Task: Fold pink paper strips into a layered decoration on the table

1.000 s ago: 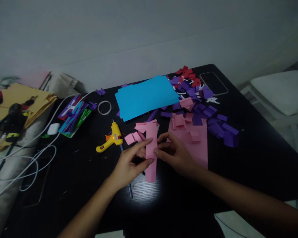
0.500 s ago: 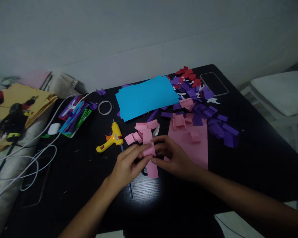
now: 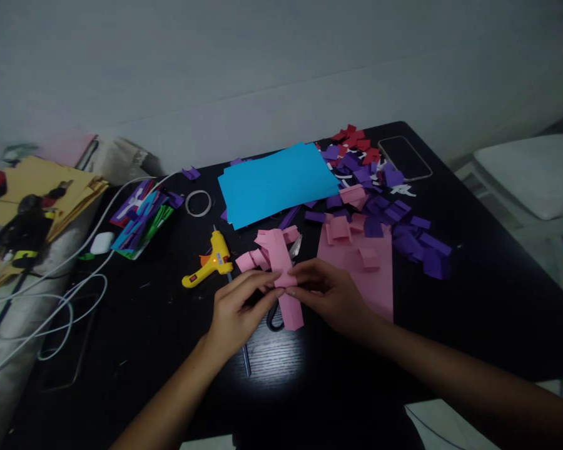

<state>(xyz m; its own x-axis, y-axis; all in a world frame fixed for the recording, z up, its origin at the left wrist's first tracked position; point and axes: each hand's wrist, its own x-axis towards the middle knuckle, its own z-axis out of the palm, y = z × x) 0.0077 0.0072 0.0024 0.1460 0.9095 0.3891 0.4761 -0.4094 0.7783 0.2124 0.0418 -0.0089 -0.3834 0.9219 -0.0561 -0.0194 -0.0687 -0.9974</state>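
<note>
A folded strip of pink paper [image 3: 278, 253] is pinched at its middle between my two hands, over the dark table. My left hand [image 3: 240, 306] grips its left edge with thumb and fingers. From the other side, my right hand [image 3: 331, 294] pinches the same strip, fingertips close to those of the left. Beneath it lie scissors [image 3: 274, 320], mostly covered, with a black handle loop showing. Small folded pink pieces [image 3: 252, 259] lie just behind the strip. A pink sheet [image 3: 380, 294] is partly under my right hand, with folded pink pieces on it.
A yellow glue gun [image 3: 213, 259] and a glue stick [image 3: 246, 361] lie left of my hands. Blue sheets [image 3: 276, 184] are at the back. Purple paper pieces [image 3: 417, 240] and red ones [image 3: 351, 137] spread right. White cables [image 3: 65, 294] loop at left; a white chair [image 3: 530, 175] stands right.
The pink strip has tilted and its folds show more along its length. My fingertips have closed together at its middle, and more of the scissors' handle is visible.
</note>
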